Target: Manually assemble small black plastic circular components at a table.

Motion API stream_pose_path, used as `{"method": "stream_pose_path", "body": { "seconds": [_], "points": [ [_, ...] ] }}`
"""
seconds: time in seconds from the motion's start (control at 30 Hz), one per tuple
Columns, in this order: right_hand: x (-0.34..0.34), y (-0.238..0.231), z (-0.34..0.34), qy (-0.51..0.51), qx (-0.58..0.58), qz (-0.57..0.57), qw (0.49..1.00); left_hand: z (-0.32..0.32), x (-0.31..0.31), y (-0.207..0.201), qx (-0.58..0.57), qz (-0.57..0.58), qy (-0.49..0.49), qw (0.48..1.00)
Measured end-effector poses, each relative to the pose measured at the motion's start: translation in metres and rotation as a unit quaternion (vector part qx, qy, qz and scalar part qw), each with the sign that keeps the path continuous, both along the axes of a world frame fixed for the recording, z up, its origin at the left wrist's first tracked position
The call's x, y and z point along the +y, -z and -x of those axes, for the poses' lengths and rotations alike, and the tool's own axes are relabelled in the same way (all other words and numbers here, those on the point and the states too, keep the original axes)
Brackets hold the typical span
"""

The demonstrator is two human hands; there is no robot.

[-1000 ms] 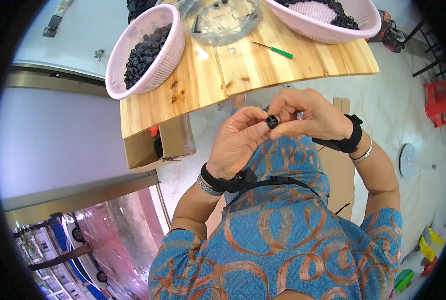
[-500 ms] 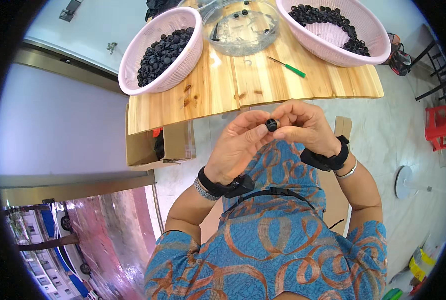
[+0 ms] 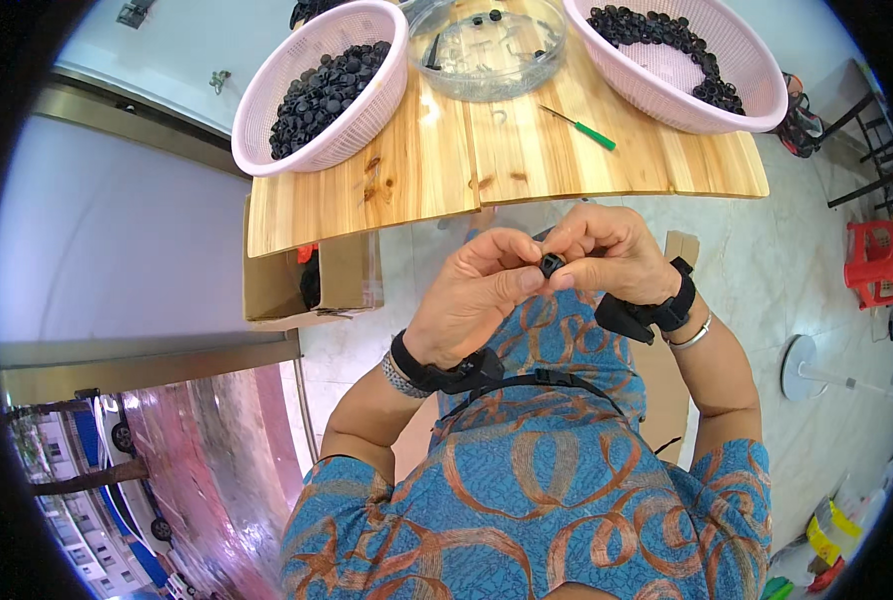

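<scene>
A small round black plastic part (image 3: 552,265) is pinched between my two hands, just off the table's near edge and above my lap. My left hand (image 3: 477,290) grips its left side with thumb and forefinger. On the other side, my right hand (image 3: 612,255) has its thumb and fingertips closed on the same part. Fingertips cover some of it, so its full shape does not show. Farther off on the wooden table (image 3: 417,190) lies a thin screwdriver with a green handle (image 3: 595,137), touched by neither hand.
A pink basket (image 3: 387,95) heaped with black parts stands at the table's left, another pink basket (image 3: 667,105) with fewer at the right. Between them sits a clear round tray (image 3: 487,85) with small pieces. Below the table's left end is a cardboard box (image 3: 352,270). A red stool (image 3: 875,265) stands far right.
The black part has turned a little between my fingers and sits slightly lower and to the right. Both hands keep their pinch. The whole view has shifted slightly.
</scene>
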State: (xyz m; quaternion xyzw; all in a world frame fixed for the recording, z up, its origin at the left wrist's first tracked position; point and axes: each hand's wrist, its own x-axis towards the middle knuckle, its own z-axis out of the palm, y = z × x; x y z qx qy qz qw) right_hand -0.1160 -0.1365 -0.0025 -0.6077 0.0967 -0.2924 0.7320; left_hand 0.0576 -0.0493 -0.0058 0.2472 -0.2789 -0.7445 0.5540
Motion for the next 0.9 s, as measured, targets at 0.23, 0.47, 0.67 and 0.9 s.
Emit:
{"method": "stream_pose_path", "body": {
  "seconds": [0.23, 0.47, 0.67, 0.9],
  "points": [
    [0.006, -0.001, -0.004, 0.061, -0.017, 0.126, 0.99, 0.005, 0.002, -0.006, -0.152, 0.051, -0.038, 0.986],
    [0.012, -0.01, -0.004, 0.027, -0.026, 0.106, 0.994, 0.011, 0.007, 0.0, -0.232, 0.096, -0.009, 0.968],
    [0.016, -0.005, -0.008, -0.004, -0.075, 0.0, 0.997, 0.019, 0.006, -0.008, -0.191, 0.052, -0.016, 0.98],
    [0.012, -0.009, -0.01, -0.041, -0.032, -0.123, 0.991, 0.02, 0.003, -0.002, -0.149, -0.011, -0.048, 0.988]
  ]
}}
